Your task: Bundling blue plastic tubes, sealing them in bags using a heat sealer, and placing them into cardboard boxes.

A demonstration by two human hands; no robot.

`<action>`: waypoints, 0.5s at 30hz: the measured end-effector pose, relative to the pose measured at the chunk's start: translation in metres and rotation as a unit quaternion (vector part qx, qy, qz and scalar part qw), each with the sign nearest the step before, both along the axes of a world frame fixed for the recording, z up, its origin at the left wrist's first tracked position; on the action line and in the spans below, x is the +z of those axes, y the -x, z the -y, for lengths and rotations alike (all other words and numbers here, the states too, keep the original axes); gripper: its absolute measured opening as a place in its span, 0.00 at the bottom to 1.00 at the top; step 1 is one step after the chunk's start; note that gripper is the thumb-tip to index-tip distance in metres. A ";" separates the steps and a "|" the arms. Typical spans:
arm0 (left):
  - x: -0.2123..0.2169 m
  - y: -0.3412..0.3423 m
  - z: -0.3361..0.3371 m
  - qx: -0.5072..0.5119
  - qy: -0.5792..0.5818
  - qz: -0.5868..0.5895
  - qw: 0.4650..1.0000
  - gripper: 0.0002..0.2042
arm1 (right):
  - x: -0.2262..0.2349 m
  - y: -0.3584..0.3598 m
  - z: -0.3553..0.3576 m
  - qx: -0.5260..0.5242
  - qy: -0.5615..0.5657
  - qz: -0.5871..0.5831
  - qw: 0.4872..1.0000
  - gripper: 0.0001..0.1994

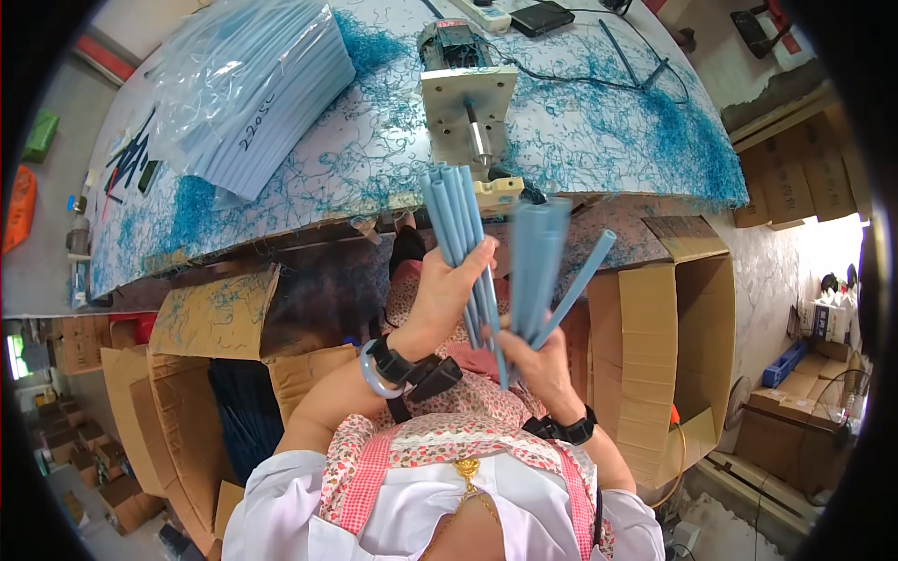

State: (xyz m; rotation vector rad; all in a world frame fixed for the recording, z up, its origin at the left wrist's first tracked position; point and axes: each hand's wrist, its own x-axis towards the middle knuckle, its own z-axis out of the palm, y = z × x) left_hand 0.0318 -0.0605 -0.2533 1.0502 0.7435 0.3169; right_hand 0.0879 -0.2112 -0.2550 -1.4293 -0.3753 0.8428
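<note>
My left hand (pixel 444 294) is closed around a bundle of light blue tubes (pixel 456 217), held upright in front of my lap. In my right hand (pixel 541 365) is a second bundle of blue tubes (pixel 535 271), smeared by motion. One tube (pixel 582 280) of that bundle slants out to the right, its hollow end showing. Another tube reaches down between the two hands; which hand grips it I cannot tell. Just beyond the bundles, at the table's near edge, stands a small motor (pixel 454 47) with a metal plate and a pointed spindle (pixel 479 140).
Blue curly shavings (pixel 687 140) litter the white table (pixel 374 140). A clear plastic bag of blue tubes (pixel 253 103) lies at the table's left. Open cardboard boxes stand either side of me: the left box (pixel 178 421) holds dark blue items, and the right box (pixel 655 365) is close by my arm.
</note>
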 end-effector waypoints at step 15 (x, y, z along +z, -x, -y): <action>-0.015 -0.009 0.000 0.009 0.077 0.077 0.994 0.11 | 0.014 -0.021 -0.004 0.124 0.072 -0.145 0.979 0.17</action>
